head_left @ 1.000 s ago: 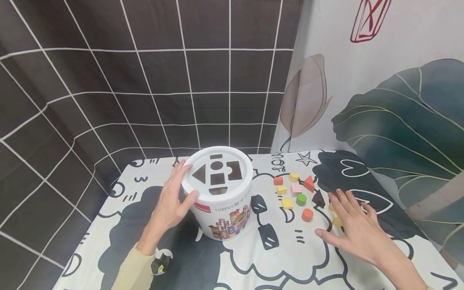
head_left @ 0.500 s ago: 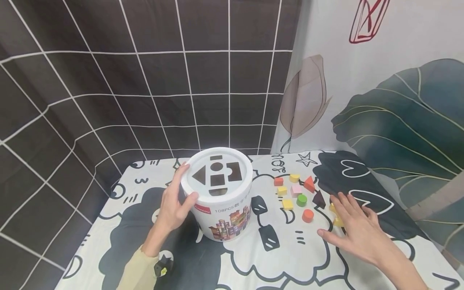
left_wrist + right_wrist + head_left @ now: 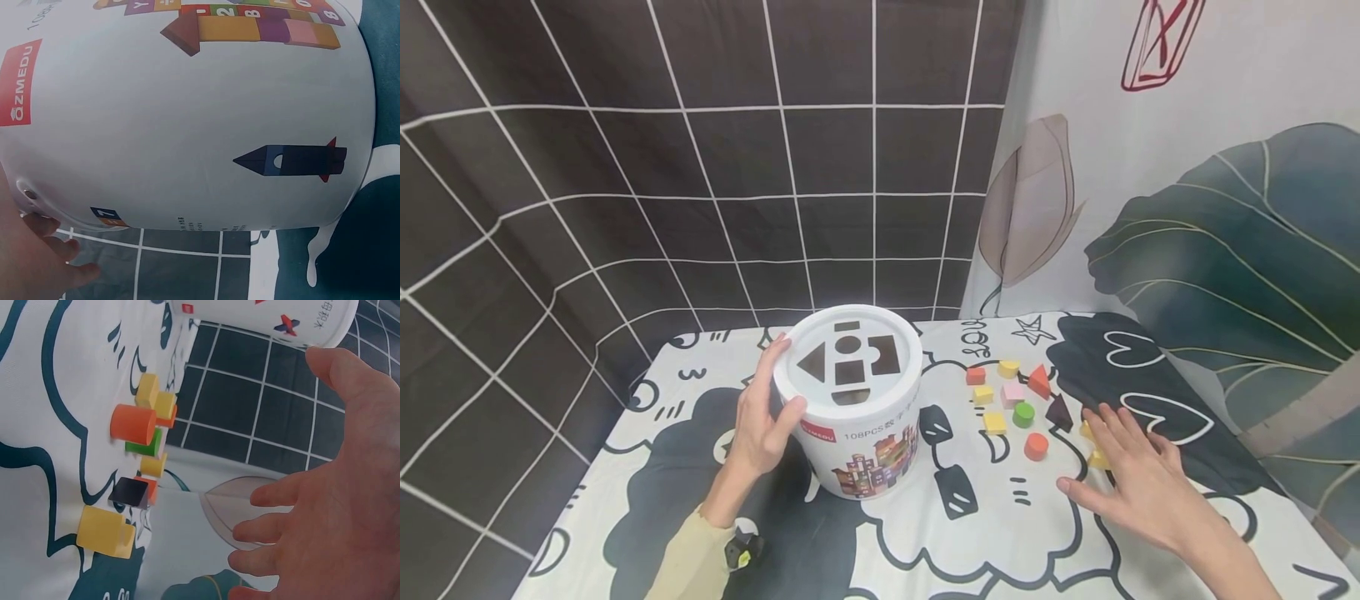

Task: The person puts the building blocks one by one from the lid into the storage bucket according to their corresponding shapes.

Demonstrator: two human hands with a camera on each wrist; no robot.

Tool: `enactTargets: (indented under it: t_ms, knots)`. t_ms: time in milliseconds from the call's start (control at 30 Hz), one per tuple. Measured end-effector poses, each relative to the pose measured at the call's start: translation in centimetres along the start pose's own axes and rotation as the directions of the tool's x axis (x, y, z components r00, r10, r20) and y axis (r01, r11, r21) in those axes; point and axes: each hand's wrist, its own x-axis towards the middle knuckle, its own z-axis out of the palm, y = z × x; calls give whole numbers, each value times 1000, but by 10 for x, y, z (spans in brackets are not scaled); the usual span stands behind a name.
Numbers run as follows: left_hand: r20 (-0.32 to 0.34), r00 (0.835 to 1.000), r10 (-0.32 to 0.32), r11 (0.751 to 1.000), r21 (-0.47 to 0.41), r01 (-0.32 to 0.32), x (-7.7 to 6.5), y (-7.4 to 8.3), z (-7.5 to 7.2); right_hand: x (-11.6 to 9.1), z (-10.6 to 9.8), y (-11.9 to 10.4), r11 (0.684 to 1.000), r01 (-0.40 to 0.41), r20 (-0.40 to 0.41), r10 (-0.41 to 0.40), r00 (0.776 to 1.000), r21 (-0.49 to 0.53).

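We seemed to be steadying the lidded shape-sorter bucket [image 3: 853,437], our left hand [image 3: 763,417] splayed against its rim [image 3: 842,412], while to its right our right hand [image 3: 1138,479] (fingers spread, gripping nothing) hung by the yellow blocks [image 3: 1098,460], where lifting one likely called for pinching.

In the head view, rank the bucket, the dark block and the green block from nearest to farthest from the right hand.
1. Dark block: just left of the right hand.
2. Green block: left of the dark block.
3. Bucket: farther left, past the green block.
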Motion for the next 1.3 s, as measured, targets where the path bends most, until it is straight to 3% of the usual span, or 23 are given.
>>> enactTargets:
  t_ms: [633,1300]
  knots:
    - [-40,999,36,999,28,-35,2,-1,2,-1,5,2,1000,-9,5,9,1000,9]
    - [-3,1000,-5,1000,11,5,0,2,0,-1,6,13,1000,2,-11,-2,1000,30]
